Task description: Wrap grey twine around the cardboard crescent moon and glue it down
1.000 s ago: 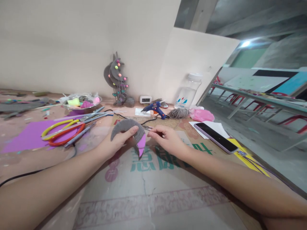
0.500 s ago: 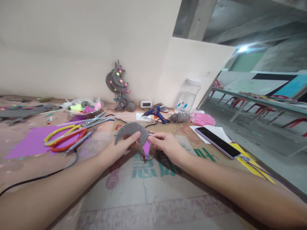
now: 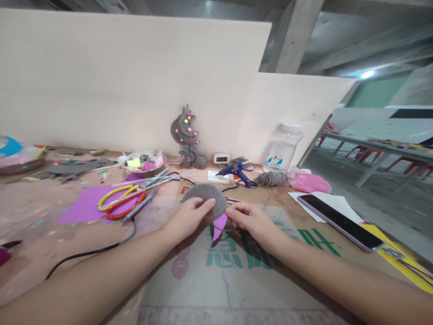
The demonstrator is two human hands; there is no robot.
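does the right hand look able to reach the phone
Probably yes: nothing seems to stand between the right hand and the phone to its right, though that hand is at the edge of the gray crescent.

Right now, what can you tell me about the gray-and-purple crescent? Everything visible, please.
The gray-and-purple crescent curves like an arch, its purple tip pointing down. Close-laid gray strands that look like yarn cover most of it; the bare tip looks like paper or card. It is held above the printed cardboard: the left hand grips it, thumb on the front; the right hand is at its edge beside the tip.
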